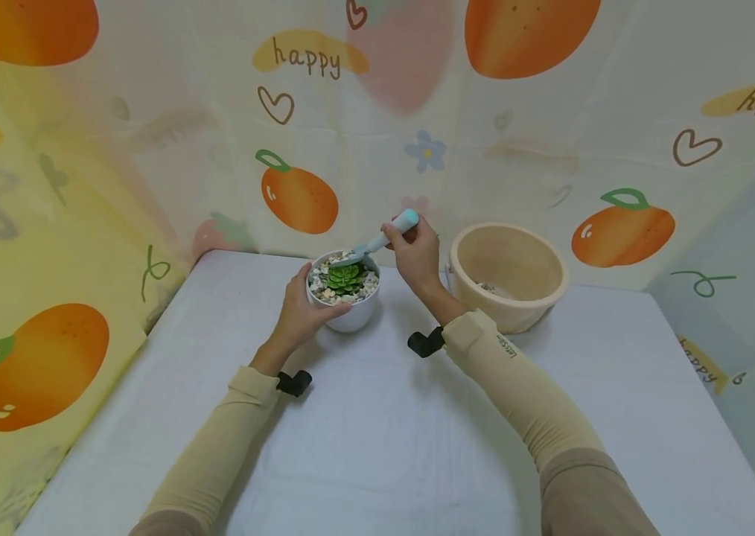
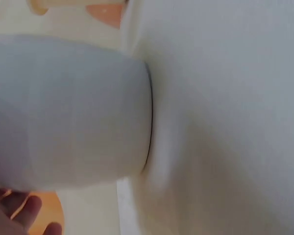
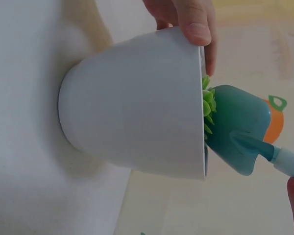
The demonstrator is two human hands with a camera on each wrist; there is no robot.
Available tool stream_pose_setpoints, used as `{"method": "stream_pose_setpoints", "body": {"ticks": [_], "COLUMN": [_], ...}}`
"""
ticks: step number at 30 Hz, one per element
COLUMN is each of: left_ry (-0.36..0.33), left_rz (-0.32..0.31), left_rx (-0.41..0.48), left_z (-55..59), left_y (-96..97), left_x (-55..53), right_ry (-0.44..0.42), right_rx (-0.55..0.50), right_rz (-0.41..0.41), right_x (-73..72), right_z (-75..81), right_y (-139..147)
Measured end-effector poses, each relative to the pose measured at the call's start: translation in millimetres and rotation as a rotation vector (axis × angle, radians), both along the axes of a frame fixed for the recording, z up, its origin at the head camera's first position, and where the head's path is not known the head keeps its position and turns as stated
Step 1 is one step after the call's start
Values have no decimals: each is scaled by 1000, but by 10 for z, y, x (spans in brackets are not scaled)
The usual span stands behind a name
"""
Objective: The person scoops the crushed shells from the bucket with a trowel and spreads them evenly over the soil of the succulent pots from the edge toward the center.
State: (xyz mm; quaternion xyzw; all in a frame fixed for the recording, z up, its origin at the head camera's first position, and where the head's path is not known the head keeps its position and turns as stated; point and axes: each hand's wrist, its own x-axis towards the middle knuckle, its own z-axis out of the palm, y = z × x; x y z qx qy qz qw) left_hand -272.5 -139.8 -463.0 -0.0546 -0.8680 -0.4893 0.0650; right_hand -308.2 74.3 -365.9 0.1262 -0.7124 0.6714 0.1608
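A small white flower pot (image 1: 355, 320) stands upright on the cloth-covered table; its smooth side fills much of both wrist views. In it sits a green succulent (image 1: 345, 278) ringed by pale pebbles (image 1: 319, 283). My left hand (image 1: 301, 307) holds the pot at its left side, thumb along the front rim. With my right hand (image 1: 418, 257) I grip the handle of a light blue-green trowel (image 1: 384, 240) above the pot's right side. The trowel's blade (image 3: 240, 122) slants down over the succulent at the rim; its tip is partly hidden.
To the right of my right hand stands a larger beige pot (image 1: 508, 316) with a few pebbles (image 1: 485, 286) visible inside. White cloth (image 1: 377, 447) covers the table. A printed curtain (image 1: 377, 171) hangs close behind both pots.
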Motion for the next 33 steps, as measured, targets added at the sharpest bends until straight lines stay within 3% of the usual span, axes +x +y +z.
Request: {"method": "stream_pose_setpoints", "body": {"ticks": [11,18,26,33], "left_ry": [-100,-75,28,-16], "left_rz": [-122,-66,7,-16], "left_rx": [1,52,18,-19], "left_z": [70,31,26,34], "left_y": [-144,-79,67,-18], "left_x": [-100,-87,2,-21], "right_ry": [6,54,123,138], "right_rx": [26,47,119,140], "right_rz": [-6,-15,-73,-104], "right_x": [30,61,76,74], "right_z": [-14,-21,-47,-57], "right_y": [-5,-21,-62,-104]}}
